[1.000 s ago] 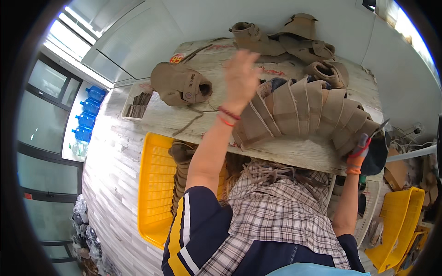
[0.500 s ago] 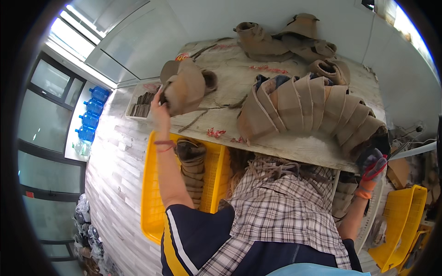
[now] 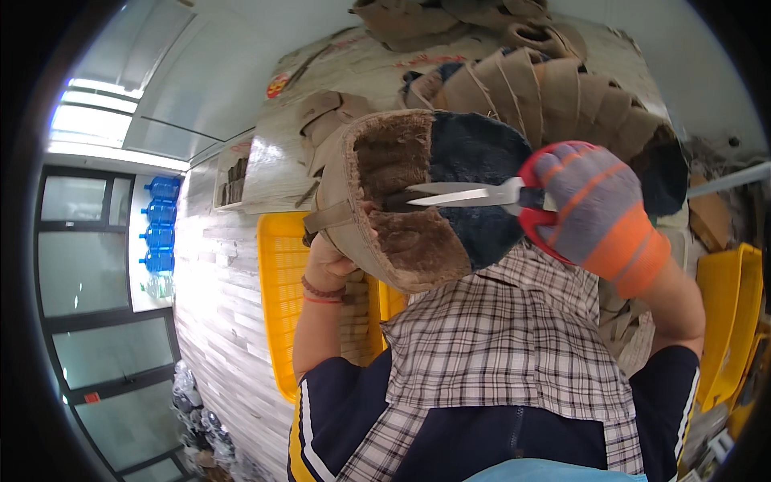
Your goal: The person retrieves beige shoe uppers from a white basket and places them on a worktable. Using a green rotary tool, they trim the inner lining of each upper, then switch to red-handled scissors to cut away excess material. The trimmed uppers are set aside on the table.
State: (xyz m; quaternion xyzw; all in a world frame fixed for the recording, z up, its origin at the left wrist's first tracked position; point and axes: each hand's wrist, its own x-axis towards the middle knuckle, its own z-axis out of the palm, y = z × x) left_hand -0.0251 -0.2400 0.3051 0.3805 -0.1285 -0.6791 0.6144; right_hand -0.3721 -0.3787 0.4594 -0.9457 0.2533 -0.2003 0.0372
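My bare left hand holds a tan boot upper from its left side, fingers wrapped over its edge. Its wide opening faces me, showing brown fleece lining and a dark blue lining part. In my right hand, in a grey and orange glove, are red-handled scissors. Their blades are slightly apart and reach into the upper's opening. Behind the held piece lies another tan upper on the table. A fanned row of nested uppers stretches across the table's right part.
More uppers lie at the table's back. A yellow basket holding stacked pieces stands below the table's left edge. At far right is another yellow basket. Blue water bottles line the left wall.
My left hand has brought an upper from the table's left side toward me, opening turned my way. My right hand has come up from the right with scissors, into the opening.
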